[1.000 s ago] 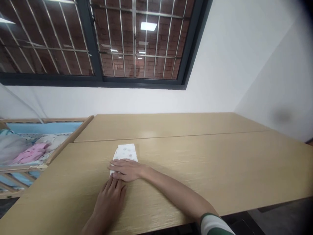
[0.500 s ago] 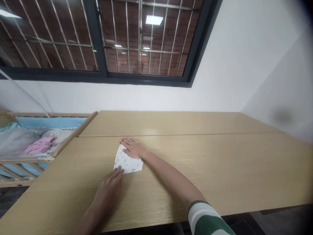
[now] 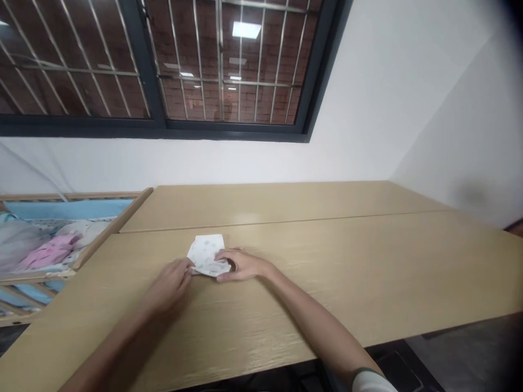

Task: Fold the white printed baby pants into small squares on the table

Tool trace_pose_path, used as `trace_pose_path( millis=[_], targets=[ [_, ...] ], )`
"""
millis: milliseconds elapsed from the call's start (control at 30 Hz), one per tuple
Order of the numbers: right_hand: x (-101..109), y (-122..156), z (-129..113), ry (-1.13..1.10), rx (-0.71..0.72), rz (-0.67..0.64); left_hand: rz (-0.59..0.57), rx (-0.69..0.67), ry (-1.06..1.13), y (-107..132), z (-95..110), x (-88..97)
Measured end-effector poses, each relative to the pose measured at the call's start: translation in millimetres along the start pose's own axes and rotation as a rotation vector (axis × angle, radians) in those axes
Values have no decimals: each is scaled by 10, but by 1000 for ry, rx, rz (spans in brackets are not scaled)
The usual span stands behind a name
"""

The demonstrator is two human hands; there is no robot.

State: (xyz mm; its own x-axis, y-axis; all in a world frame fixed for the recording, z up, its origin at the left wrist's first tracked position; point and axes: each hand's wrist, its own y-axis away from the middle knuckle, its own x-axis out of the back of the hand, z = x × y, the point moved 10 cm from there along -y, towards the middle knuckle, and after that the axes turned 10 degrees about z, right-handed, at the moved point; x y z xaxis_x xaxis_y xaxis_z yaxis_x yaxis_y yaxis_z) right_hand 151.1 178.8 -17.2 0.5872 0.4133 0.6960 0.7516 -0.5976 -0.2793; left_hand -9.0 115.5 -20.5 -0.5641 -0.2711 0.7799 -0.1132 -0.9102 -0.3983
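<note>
A small white printed cloth (image 3: 205, 251), folded into a narrow strip, lies on the light wooden table (image 3: 327, 261). My left hand (image 3: 170, 283) pinches its near left corner. My right hand (image 3: 241, 265) grips its near right corner with thumb and fingers closed on the fabric. The near edge of the cloth is lifted a little off the table between both hands.
A wooden crib (image 3: 77, 239) stands at the left, touching the table, with pink clothing (image 3: 49, 253) and grey and blue bedding inside. A barred window (image 3: 163, 65) and white wall lie beyond the table. The table's near edge runs just before my forearms.
My right hand slid from the cloth's far end back to its near edge. Both hands went from lying flat to gripping the near corners, and the near edge has lifted.
</note>
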Motion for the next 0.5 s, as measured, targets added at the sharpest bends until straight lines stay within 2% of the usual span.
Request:
trace_pose_path(
  millis=[100,233,367,500],
  targets=[
    [9,106,8,17,-23,-26,-48,86,203,-338,-26,87],
    [28,70,17,67,4,97,-59,184,517,-607,-151,49],
    [140,24,129,93,-82,261,-44,180,579,-610,-330,35],
    [226,35,276,5,-181,367,-91,143,552,-479,-330,17]
  ],
)
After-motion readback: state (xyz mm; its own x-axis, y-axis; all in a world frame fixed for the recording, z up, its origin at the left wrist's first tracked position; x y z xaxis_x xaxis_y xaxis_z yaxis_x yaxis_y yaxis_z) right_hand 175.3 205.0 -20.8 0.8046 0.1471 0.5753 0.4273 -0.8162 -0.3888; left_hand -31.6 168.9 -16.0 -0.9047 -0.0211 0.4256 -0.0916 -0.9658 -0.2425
